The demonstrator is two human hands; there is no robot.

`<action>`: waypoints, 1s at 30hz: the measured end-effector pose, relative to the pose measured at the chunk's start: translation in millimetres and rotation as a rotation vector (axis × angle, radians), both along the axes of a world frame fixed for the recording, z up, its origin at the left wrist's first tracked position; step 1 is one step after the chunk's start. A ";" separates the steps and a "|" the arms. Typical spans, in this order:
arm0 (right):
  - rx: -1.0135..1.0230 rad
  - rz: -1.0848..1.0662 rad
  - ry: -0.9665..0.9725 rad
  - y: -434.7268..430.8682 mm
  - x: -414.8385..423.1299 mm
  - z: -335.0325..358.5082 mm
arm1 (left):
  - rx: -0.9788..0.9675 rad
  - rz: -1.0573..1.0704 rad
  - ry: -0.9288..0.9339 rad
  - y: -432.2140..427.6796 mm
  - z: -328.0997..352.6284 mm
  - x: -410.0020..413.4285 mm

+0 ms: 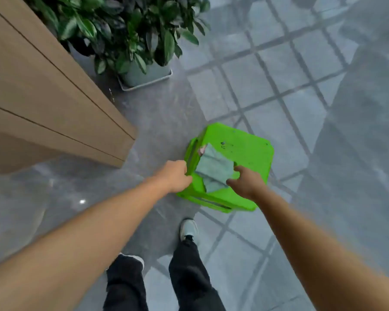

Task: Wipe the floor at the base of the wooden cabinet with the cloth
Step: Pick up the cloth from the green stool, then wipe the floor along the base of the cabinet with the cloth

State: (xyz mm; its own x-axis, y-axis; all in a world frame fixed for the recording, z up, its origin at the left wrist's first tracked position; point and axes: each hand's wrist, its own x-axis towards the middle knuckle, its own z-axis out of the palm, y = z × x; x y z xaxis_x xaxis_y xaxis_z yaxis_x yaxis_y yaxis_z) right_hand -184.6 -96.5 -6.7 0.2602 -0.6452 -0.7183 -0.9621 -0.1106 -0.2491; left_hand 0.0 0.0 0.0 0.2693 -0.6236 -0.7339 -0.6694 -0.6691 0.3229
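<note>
— While both arms reach down, what is each hand's state?
— Left hand curls at the green stool edge; grip unclear. Right hand is half-open beside the cloth.
— Clearance?
— Wooden cabinet corner lies left of the left hand; bare floor between.

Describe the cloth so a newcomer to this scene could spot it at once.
Find the wooden cabinet on the left; on the grey floor just right of its corner stands a bright green plastic stool. The cloth lies folded on the stool's top, between the left hand and right hand. It is the only pale grey-green fabric there.
</note>
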 end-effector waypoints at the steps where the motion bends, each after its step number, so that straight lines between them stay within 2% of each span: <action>1: -0.008 -0.053 -0.020 -0.2 -0.6 -19.7 | -0.011 0.050 0.005 -4.9 -20.0 -5.5; 4: -0.035 -0.195 -0.109 2.0 3.4 -72.9 | -0.078 0.215 -0.023 -17.0 -79.4 -21.7; 8: -0.168 -0.421 -0.214 4.6 10.3 -128.5 | -0.190 0.424 -0.007 -27.5 -141.5 -37.9; 11: -0.305 -0.471 -0.178 11.2 11.4 -152.7 | -0.253 0.500 0.040 -22.0 -167.1 -40.8; 13: -0.325 -0.506 -0.173 16.2 14.7 -158.2 | -0.293 0.562 0.085 -17.3 -173.4 -37.6; 15: -0.235 -0.552 -0.143 22.2 20.7 -159.3 | -0.280 0.657 0.178 -11.0 -172.8 -33.2; 18: 0.059 -0.601 -0.195 42.7 36.8 -151.9 | -0.235 0.905 0.423 8.6 -166.0 -26.3; 20: 0.226 -0.545 -0.224 68.4 50.5 -145.2 | -0.208 1.047 0.548 31.6 -162.4 -16.4; 27: 0.400 -0.222 -0.290 171.3 123.8 -118.7 | -0.027 1.388 0.600 189.8 -122.6 65.1; 29: 0.697 -0.080 -0.399 194.1 163.5 -90.9 | -0.071 1.394 0.603 232.2 -94.6 96.9; 30: 0.774 0.026 -0.507 206.7 185.3 -80.1 | -0.104 1.405 0.611 248.8 -78.9 113.0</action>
